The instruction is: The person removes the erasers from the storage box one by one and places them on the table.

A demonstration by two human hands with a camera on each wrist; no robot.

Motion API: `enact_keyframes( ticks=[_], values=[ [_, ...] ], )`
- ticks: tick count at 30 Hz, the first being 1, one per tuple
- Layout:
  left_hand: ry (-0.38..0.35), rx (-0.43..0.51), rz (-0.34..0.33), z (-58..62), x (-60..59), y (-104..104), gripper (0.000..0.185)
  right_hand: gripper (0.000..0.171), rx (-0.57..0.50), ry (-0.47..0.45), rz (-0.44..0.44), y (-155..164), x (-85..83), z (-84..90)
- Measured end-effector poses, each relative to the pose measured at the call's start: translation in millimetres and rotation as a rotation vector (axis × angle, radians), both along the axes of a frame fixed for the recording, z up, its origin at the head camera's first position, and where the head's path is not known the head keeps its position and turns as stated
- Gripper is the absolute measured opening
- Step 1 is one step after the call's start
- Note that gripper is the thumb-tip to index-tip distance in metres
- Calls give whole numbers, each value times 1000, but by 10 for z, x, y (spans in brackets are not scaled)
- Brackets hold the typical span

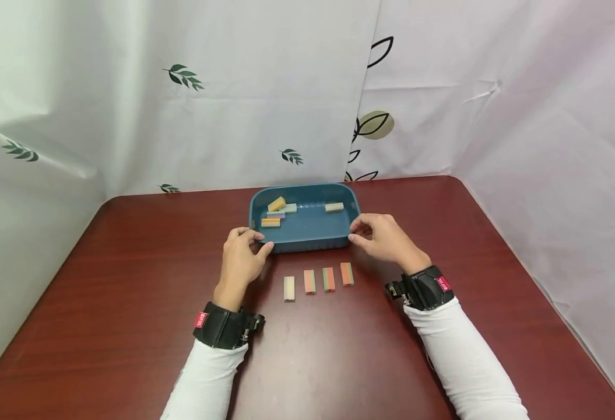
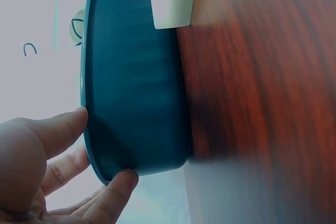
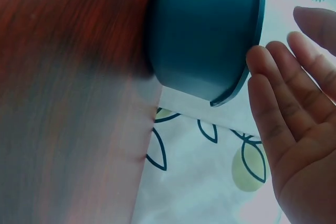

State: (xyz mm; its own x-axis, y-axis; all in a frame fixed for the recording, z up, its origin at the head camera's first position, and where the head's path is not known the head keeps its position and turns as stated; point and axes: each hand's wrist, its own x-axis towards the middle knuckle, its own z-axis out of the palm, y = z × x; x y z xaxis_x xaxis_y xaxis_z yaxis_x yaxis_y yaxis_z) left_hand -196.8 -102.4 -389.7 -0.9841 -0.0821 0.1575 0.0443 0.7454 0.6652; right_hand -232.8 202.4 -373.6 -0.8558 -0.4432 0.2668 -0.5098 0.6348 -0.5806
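Observation:
A dark blue tray stands near the table's back edge. At its left front corner is my left hand, its thumb on the front rim and a fingertip against the corner in the left wrist view. By the right front corner, my right hand touches the rim with nearly straight fingertips, the thumb apart from it in the right wrist view. Several small blocks lie inside at the left, including an orange-yellow block and a purple-striped block; a pale block lies alone at the right.
In front of the tray, a pale yellow block and three orange-and-green striped blocks form a row on the dark red table. A white patterned curtain hangs behind the table.

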Motion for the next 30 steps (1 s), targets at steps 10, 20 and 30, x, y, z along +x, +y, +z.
enact_keyframes(
  ticks=[10,20,30],
  values=[
    [28,11,-8,-30,-25,20,29,13,-6,20,-40,31,-17,42],
    [33,-4,-8,-49,-20,21,28,13,36,51,-20,12,-93,84],
    [31,7,-9,4,-11,-6,27,16,163,22,4,-82,-430,268]
  ],
)
